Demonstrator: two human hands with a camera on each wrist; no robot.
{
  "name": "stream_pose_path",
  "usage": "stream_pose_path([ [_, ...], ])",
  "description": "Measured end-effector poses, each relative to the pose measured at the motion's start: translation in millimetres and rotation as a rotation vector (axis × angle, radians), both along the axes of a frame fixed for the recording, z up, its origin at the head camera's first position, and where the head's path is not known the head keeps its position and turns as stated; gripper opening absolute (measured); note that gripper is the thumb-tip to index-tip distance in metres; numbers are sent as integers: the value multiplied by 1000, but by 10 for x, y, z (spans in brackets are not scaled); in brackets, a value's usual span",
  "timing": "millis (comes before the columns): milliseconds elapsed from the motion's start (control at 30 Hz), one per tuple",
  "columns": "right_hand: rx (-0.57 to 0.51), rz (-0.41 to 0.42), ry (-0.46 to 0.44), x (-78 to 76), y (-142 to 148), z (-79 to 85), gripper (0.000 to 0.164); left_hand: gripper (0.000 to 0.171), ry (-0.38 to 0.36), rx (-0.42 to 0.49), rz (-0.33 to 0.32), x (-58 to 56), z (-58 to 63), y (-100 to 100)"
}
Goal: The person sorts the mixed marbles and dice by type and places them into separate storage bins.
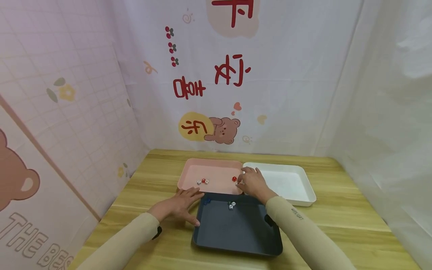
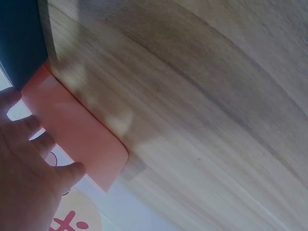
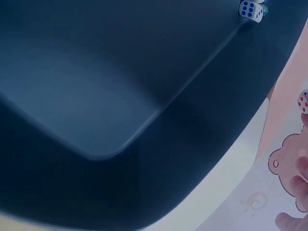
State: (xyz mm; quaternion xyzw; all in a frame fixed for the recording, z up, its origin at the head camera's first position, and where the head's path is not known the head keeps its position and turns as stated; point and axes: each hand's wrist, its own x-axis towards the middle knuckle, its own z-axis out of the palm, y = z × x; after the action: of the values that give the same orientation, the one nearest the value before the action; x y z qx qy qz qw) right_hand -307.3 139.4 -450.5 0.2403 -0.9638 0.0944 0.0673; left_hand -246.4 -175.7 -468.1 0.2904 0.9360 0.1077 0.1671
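My right hand (image 1: 254, 183) is over the right end of the pink tray (image 1: 219, 165), pinching a white die with red dots (image 3: 303, 102) at its fingertips. A red die (image 1: 234, 179) lies close by in that tray. Farther left in it sit a second red die (image 1: 203, 180) and white dice (image 1: 207, 182). My left hand (image 1: 179, 206) spreads its fingers beside the left rim of the dark tray (image 1: 236, 228) and holds nothing. White dice (image 1: 231, 207) and blue dice (image 1: 207, 201) lie along the dark tray's far side.
Right of the pink tray stands a white tray (image 1: 287, 180), partly behind my right forearm. All three trays rest on a wooden table (image 1: 347, 217). A printed cloth (image 1: 287, 93) hangs behind the table and along its sides.
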Motion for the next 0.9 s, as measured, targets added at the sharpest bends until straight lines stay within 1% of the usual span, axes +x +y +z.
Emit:
stream_pose_path([
  [167,5,-3,-8,-24,-7,-26,11,109,1,-5,-1,-2,-6,18],
  [367,4,11,-13,-35,-4,-5,14,110,0,-4,5,-5,-6,22],
  [667,-11,32,17,7,52,-9,14,108,2,1,1,0,32,25],
  [900,-7,57,9,34,82,-57,14,108,-14,2,12,8,42,36],
])
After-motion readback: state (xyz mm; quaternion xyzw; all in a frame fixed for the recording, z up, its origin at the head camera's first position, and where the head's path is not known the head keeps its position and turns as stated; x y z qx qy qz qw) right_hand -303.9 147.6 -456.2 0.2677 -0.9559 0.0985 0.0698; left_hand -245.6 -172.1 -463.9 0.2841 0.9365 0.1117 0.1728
